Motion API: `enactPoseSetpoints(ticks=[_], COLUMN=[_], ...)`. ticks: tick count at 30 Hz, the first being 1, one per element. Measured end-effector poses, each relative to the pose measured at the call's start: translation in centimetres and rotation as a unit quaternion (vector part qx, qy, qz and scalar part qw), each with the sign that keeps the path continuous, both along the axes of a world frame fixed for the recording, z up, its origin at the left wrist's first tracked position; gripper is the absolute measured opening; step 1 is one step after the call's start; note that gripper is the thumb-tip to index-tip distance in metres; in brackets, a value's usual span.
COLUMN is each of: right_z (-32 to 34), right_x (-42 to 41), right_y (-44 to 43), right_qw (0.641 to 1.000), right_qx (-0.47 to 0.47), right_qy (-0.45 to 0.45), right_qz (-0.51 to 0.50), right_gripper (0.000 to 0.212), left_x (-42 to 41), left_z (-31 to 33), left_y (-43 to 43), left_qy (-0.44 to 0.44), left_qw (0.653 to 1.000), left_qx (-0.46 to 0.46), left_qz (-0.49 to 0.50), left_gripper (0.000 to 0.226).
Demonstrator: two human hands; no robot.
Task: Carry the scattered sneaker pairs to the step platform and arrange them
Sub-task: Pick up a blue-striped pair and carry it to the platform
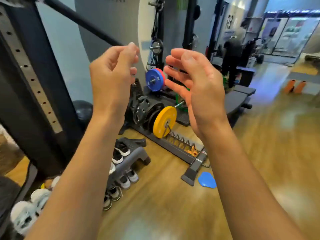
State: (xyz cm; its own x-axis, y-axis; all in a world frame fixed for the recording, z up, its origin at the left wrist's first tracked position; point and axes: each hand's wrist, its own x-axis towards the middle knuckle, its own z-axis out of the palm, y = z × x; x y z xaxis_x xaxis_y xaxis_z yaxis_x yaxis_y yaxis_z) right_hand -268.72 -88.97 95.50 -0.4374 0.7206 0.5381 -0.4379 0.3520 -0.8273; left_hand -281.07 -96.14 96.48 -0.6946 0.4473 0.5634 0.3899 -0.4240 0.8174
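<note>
- Wooden gym floor runs all around the step platform [138, 152], which sits low, down between the two raised arms.
- Black-and-white sneakers [121, 150] stand on top of the step platform, side by side.
- More grey sneakers [129, 179] line up along its near edge. I cannot tell if they rest on a lower ledge or on the floor.
- Left of the step platform, low by the arm, lie some white shoes [37, 198]. They are blurry, so I only think they are sneakers.
- The left hand [112, 71] is up high above the step platform, fingers bent in loosely, with nothing in it.
- The right hand [195, 84] is up too, fingers spread and loose — also with nothing in it.
- Past the step platform a yellow weight plate [164, 122] sits in its floor rack, and a blue pad [207, 180] lies to the right.
- I think the next job is to fetch another pair. Best to take one shoe in each hand, hold each by the heel, and carry both together.
- Set them down toes the same way as the others, close beside their neighbours — and do not bump the row already there.
</note>
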Motion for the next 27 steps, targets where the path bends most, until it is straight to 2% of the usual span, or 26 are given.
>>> enactPoseSetpoints(ticks=[6, 14, 20, 27], right_z=[2.1, 3.2, 2.8, 2.8], right_x=[17.6, 36.2, 48.0, 63.0], right_y=[5.5, 11.2, 16.0, 20.4], right_qw=[0.989, 0.945, 0.899, 0.809], right_qx=[0.025, 0.04, 0.043, 0.024], right_qy=[0.016, 0.037, 0.038, 0.017], right_qz=[-0.144, -0.324, -0.434, -0.587], right_gripper=[0.023, 0.022, 0.019, 0.022], left_x=[15.7, 34.3, 47.7, 66.9], left_z=[2.1, 3.5, 3.0, 3.0], left_y=[9.4, 20.4, 29.1, 37.1], left_qy=[-0.004, 0.023, 0.004, -0.008], left_qw=[0.986, 0.934, 0.87, 0.766], left_qx=[0.018, 0.022, 0.037, 0.016], left_qz=[-0.165, -0.356, -0.492, -0.642], left_gripper=[0.02, 0.022, 0.018, 0.017])
